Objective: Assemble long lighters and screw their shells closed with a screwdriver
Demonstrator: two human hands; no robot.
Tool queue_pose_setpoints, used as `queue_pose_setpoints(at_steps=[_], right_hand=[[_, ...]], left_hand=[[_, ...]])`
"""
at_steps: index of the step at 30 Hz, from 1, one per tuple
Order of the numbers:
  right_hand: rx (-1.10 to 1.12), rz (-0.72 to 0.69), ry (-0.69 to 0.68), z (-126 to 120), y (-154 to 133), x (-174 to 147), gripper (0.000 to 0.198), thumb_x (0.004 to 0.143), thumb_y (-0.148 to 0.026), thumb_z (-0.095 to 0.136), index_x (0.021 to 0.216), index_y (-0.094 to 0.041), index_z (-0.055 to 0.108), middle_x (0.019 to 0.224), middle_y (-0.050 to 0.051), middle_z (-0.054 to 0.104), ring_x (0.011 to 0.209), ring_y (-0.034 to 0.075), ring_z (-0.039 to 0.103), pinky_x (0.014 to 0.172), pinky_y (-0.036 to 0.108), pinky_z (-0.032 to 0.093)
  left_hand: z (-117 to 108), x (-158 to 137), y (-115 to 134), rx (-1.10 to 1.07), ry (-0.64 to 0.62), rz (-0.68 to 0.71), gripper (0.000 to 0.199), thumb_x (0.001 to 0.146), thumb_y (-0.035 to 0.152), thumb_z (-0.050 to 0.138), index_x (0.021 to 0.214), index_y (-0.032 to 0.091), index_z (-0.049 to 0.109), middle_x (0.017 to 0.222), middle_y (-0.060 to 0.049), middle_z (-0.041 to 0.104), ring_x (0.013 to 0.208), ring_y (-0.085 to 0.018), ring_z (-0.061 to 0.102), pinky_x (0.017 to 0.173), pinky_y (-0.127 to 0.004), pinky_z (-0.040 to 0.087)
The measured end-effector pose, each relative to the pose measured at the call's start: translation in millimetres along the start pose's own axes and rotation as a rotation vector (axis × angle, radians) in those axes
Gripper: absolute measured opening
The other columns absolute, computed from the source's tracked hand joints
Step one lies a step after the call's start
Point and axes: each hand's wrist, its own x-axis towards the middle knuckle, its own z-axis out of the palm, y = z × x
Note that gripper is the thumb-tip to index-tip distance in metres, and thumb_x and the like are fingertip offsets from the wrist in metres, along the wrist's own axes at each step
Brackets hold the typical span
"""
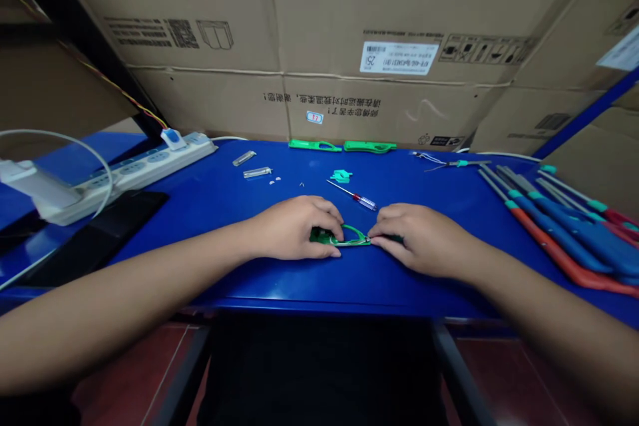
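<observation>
Left hand [305,229] and right hand [417,236] pinch a slim green casing [356,242] with a loop

Blue table [239,286], glossy, over red floor tiles [124,373]. Rear: carton [324,26], print inverted ("AUX" legible), bearing 1 white label [399,58] marked "25" and, lower, 1 small blue-edged sticker [314,118]; a 2nd white label [619,50] is cut by the right frame edge. Left: white power strip [130,173] set obliquely, 2 plugs in: white adapter [40,185] at near end, blue-and-white plug [174,139] at far end, twisted red/yellow wires [117,94] rising from it. White cable [106,166] arcs over the strip. Black flat object [94,236] beside the strip; identity unclear. Black post [94,33] behind, upper left; blue bar [589,113] slants at right.
</observation>
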Motion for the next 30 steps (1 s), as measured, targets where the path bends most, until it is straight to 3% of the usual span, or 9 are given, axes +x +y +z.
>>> queue_pose_setpoints(at_steps=[6,11,17,23,27,30], right_hand=[[-0.094,-0.006,-0.060,-8,-3,15,0.023,0.093,-0.025,0.055,0.095,-0.021,0.077,0.095,0.006,0.075,0.091,0.023,0.067,0.079,0.036,0.049],[-0.093,-0.014,-0.085,-15,-6,27,0.018,0.089,-0.023,0.060,0.088,-0.023,0.079,0.088,0.006,0.076,0.083,0.021,0.068,0.072,0.031,0.049],[-0.124,-0.022,-0.097,-18,-8,33,0.015,0.084,-0.021,0.064,0.081,-0.024,0.078,0.077,0.005,0.074,0.076,0.019,0.067,0.066,0.028,0.048],[-0.135,-0.033,-0.129,-20,-9,32,0.016,0.086,-0.021,0.062,0.087,-0.023,0.078,0.083,0.006,0.075,0.081,0.021,0.068,0.069,0.029,0.048],[-0.072,-0.088,-0.146,-32,-3,33,0.019,0.088,-0.027,0.061,0.098,-0.023,0.077,0.094,0.006,0.076,0.087,0.021,0.069,0.075,0.031,0.049],[-0.108,-0.016,-0.040,-36,15,47,0.024,0.093,-0.028,0.054,0.103,-0.022,0.075,0.100,0.006,0.076,0.091,0.022,0.069,0.081,0.034,0.050]], left_hand=[[0,0,-1,0.057,0.039,-0.011,0.008,0.084,0.025,0.070,0.088,0.021,0.075,0.109,-0.006,0.069,0.101,-0.019,0.064,0.092,-0.036,0.050],[3,-1,4,0.117,0.107,-0.024,0.008,0.083,0.021,0.067,0.082,0.019,0.074,0.101,-0.005,0.069,0.095,-0.019,0.063,0.087,-0.034,0.051],[17,-1,12,0.164,0.057,0.104,0.008,0.085,0.024,0.069,0.088,0.022,0.076,0.089,-0.003,0.068,0.084,-0.016,0.061,0.077,-0.030,0.050],[12,0,13,0.167,0.057,0.118,0.019,0.089,0.037,0.067,0.096,0.022,0.077,0.092,-0.004,0.068,0.086,-0.017,0.062,0.077,-0.032,0.050],[4,0,10,0.127,0.057,0.114,0.021,0.092,0.035,0.063,0.098,0.021,0.077,0.092,-0.005,0.068,0.088,-0.017,0.063,0.082,-0.031,0.051],[1,0,7,0.117,0.059,0.110,0.021,0.092,0.033,0.061,0.097,0.019,0.077,0.092,-0.006,0.069,0.088,-0.017,0.064,0.083,-0.031,0.051]])
